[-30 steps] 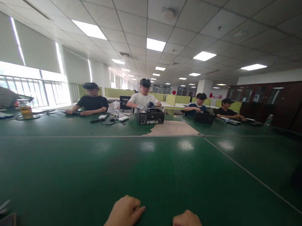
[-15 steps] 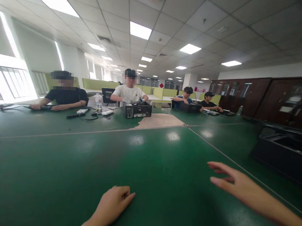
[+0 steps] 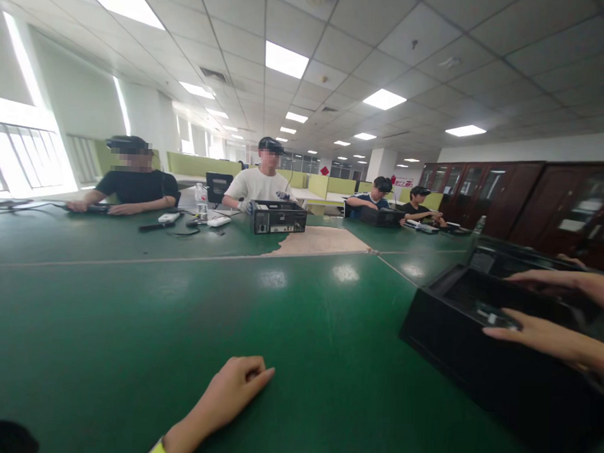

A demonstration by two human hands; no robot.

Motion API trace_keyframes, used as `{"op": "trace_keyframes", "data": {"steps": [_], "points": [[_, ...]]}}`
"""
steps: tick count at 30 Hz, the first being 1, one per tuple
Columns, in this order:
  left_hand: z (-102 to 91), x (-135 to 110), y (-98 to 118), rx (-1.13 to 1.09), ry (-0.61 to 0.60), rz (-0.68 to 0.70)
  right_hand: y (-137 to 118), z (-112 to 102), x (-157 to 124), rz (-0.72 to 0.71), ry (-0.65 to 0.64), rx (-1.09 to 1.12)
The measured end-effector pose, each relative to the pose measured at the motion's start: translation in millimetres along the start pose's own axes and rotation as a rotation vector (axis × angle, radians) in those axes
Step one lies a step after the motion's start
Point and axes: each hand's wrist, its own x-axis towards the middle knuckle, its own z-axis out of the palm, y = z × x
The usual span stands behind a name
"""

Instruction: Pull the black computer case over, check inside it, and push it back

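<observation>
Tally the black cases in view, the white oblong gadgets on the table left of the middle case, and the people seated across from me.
Black cases: 3
White oblong gadgets: 2
People seated across: 4
Total: 9

Left hand (image 3: 232,392) ungloved; bright yellow-green band or cuff (image 3: 159,451) at wrist, partly cut off.

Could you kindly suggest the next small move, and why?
I'd probably bring the left hand to the left end of the nearest black case: that hand rests, loosely curled, on the green table, apart from the case, where hands show only farther right.
</observation>
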Motion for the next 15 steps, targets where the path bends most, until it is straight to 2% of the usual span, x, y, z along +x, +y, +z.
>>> {"op": "trace_keyframes", "data": {"steps": [2,4,5,8,9,10,12,13,15], "points": [[-13.7,-1.8,10.6,-0.122,0.054,0.044,-41.9,13.0,-23.0,-0.044,-0.235,0.005],[-37.3,-0.6,32.8,-0.195,0.13,0.107,-94.5,23.8,-47.4,-0.071,-0.374,0.037],[-52.7,2.0,48.3,-0.205,0.165,0.146,-121.9,28.1,-56.9,-0.101,-0.455,0.117],[-105.0,16.0,104.4,-0.137,0.219,0.28,-195.0,36.3,-67.0,-0.185,-0.822,0.535],[-120.4,20.0,122.7,-0.087,0.208,0.317,-213.1,37.4,-66.5,-0.22,-0.883,0.615],[-132.5,21.5,138.4,-0.027,0.18,0.347,-226.7,37.7,-66.8,-0.274,-0.878,0.623],[-143.9,12.5,156.8,0.112,0.09,0.4,-238.3,36.8,-77.2,-0.451,-0.755,0.488],[-142.9,0.6,157.4,0.19,0.035,0.441,-235.6,36.8,-89.1,-0.57,-0.66,0.4],[-130.7,-35.1,140.1,0.358,-0.025,0.599,-215.1,41.0,-123.0,-0.798,-0.483,0.284]]}}
